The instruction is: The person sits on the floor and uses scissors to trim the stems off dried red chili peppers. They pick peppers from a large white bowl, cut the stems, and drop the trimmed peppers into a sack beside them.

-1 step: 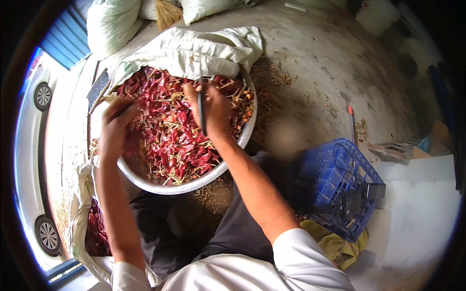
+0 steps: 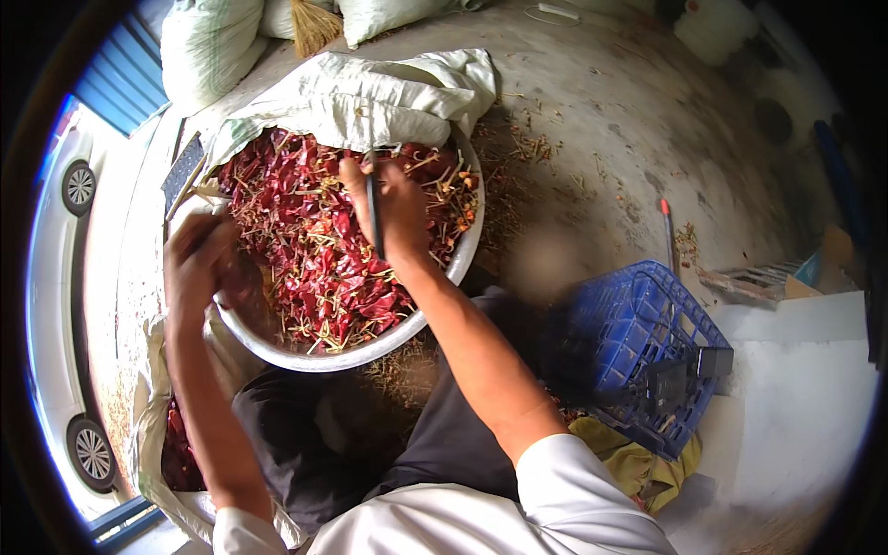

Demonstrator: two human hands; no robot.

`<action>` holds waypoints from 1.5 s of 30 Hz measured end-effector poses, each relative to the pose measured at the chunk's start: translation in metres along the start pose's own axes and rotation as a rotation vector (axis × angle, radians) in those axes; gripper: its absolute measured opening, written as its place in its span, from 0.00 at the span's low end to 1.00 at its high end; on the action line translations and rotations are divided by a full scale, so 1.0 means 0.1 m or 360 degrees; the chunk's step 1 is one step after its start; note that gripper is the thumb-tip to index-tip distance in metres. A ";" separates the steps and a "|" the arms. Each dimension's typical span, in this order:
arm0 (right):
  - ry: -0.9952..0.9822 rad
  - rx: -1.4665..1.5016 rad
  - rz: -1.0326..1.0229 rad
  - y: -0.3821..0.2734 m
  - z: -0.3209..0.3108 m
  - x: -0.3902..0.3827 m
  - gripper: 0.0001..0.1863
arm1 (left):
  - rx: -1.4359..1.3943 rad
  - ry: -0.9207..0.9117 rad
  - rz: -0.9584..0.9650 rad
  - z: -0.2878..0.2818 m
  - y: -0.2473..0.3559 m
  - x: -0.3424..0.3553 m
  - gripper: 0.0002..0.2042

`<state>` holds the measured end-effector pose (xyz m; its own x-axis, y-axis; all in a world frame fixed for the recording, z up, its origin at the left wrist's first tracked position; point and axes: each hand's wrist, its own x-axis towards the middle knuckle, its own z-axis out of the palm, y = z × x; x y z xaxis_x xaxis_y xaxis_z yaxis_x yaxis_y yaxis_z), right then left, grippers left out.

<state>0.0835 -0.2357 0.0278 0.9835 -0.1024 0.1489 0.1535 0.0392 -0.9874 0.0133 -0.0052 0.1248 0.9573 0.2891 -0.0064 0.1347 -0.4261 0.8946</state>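
A wide metal basin (image 2: 319,362) holds a heap of dried red chilies (image 2: 305,222) mixed with pale stems. In my right hand (image 2: 403,211), over the right part of the heap, is a slim black-handled tool (image 2: 376,217). Its handle slants down toward my wrist and its far end is hard to make out. At the basin's left rim is my left hand (image 2: 199,254), smeared by motion. Its fingers are too blurred to show whether they hold anything.
A white woven sack (image 2: 388,102) drapes over the basin's far rim. Another open sack (image 2: 153,398) with chilies stands at the lower left. A blue plastic crate (image 2: 638,342) is to my right. Stem scraps litter the floor. Full sacks (image 2: 213,55) and a broom (image 2: 314,26) are behind.
My left hand has moved left and slightly down, from above the chilies to the basin's left rim. My right hand still grips the black-handled tool in nearly the same place.
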 end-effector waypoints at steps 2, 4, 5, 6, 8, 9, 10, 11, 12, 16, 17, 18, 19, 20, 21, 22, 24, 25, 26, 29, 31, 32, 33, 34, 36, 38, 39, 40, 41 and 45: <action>0.0043 -0.0068 0.0035 0.21 0.10 0.06 0.36 | 0.0297 0.0323 -0.0157 -0.50 -0.14 -0.37 0.07; -0.0072 0.0124 0.0237 0.03 0.26 -0.03 0.37 | 0.0499 0.0544 -0.0074 -1.30 -0.60 -0.69 0.07; -0.0169 0.0234 0.0365 0.05 0.24 0.00 0.37 | 0.0647 0.0558 -0.0077 -1.70 -0.92 -0.77 0.08; -0.0242 0.0293 0.0394 0.02 0.30 -0.01 0.37 | 0.0779 0.0497 -0.0092 -2.07 -1.24 -0.93 0.11; -0.0239 0.0301 0.0346 0.03 0.26 0.02 0.36 | 0.1537 0.0502 -0.0351 -1.93 -1.21 -1.12 0.25; -0.0208 0.0319 0.0267 0.04 0.30 0.03 0.37 | 0.2051 0.0354 -0.0182 -2.03 -1.34 -1.16 0.30; -0.0211 0.0290 0.0288 0.04 0.28 0.03 0.37 | 0.1878 0.0347 -0.0217 -1.70 -1.22 -1.06 0.30; -0.0216 0.0284 0.0306 0.02 0.25 0.01 0.35 | 0.1713 0.0345 -0.0253 -1.39 -1.09 -0.96 0.30; -0.0216 0.0227 0.0296 0.06 0.31 0.02 0.34 | 0.1455 0.0424 0.0106 -1.49 -1.52 -0.85 0.26; -0.0232 0.0089 0.0134 0.13 0.30 0.03 0.33 | 0.0857 -0.0242 -0.0314 -0.29 -1.56 -0.05 0.18; -0.0305 0.0119 0.0017 0.04 0.36 0.01 0.35 | 0.0607 -0.0298 -0.0177 -0.37 -2.32 0.20 0.18; -0.0326 0.0069 0.0078 0.14 0.30 0.03 0.34 | 0.0682 -0.0362 -0.0210 -0.05 -2.35 0.36 0.20; -0.0385 -0.0039 0.0149 0.16 0.23 0.03 0.34 | 0.0764 -0.0414 -0.0243 0.23 -2.34 0.48 0.22; -0.0434 0.0024 0.0169 0.10 0.28 -0.02 0.34 | 0.0449 -0.0298 -0.0388 0.23 -2.74 0.64 0.24; -0.0479 0.0083 0.0182 0.04 0.34 -0.05 0.35 | 0.0128 -0.0177 -0.0515 0.21 -3.13 0.77 0.26; -0.0471 -0.0155 0.0142 0.11 0.26 -0.03 0.36 | 0.0153 -0.0108 -0.0577 0.47 -3.14 0.82 0.28; -0.0538 -0.0095 0.0145 0.16 0.34 -0.05 0.30 | 0.0484 -0.0170 -0.0563 0.45 -3.43 0.87 0.33; -0.0562 -0.0094 0.0153 0.22 0.32 -0.05 0.27 | 0.0710 -0.0295 -0.0576 0.65 -3.40 0.86 0.35; -0.0607 -0.0160 0.0121 0.15 0.31 -0.05 0.25 | 0.0815 -0.0367 -0.0661 0.73 -3.37 0.86 0.36; -0.0762 -0.0004 0.0153 0.19 0.28 0.00 0.30 | 0.0747 -0.0487 -0.0658 0.80 -3.13 0.81 0.25; -0.0705 -0.0196 0.0115 0.14 0.26 0.00 0.32 | 0.0605 -0.0539 -0.0559 0.87 -2.76 0.69 0.15; -0.0721 -0.0209 0.0111 0.15 0.29 -0.01 0.32 | 0.0731 -0.0523 -0.0442 0.82 -2.65 0.64 0.15; -0.0706 -0.0208 0.0134 0.15 0.32 -0.03 0.32 | 0.0842 -0.0526 -0.0309 0.80 -2.55 0.61 0.15; -0.0732 -0.0195 0.0133 0.12 0.38 -0.08 0.32 | 0.0915 -0.0554 -0.0266 0.76 -2.48 0.56 0.16; -0.0810 -0.0257 0.0102 0.12 0.43 -0.14 0.31 | 0.0924 -0.0701 -0.0227 0.69 -2.40 0.46 0.16; -0.0861 -0.0317 0.0029 0.24 0.46 -0.15 0.29 | 0.1066 -0.0653 -0.0142 0.65 -2.22 0.33 0.15; -0.0850 -0.0254 -0.0017 0.21 0.48 -0.21 0.26 | 0.1096 -0.0613 -0.0111 0.64 -2.06 0.23 0.15; -0.0885 -0.0260 0.0048 0.25 0.47 -0.19 0.25 | 0.1016 -0.0506 -0.0124 0.62 -1.86 0.15 0.15; -0.0921 -0.0256 0.0120 0.32 0.47 -0.18 0.24 | 0.0945 -0.0400 -0.0145 0.56 -1.67 0.04 0.15; -0.0848 -0.0354 0.0078 0.32 0.56 -0.31 0.21 | 0.0441 -0.0172 0.0017 0.44 -1.53 -0.19 0.16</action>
<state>0.0628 -0.1757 -0.0054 0.9100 0.4113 0.0524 0.1395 -0.1846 -0.9729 -0.0142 0.0175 -0.0318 0.9787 0.1970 -0.0584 0.1751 -0.6506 0.7390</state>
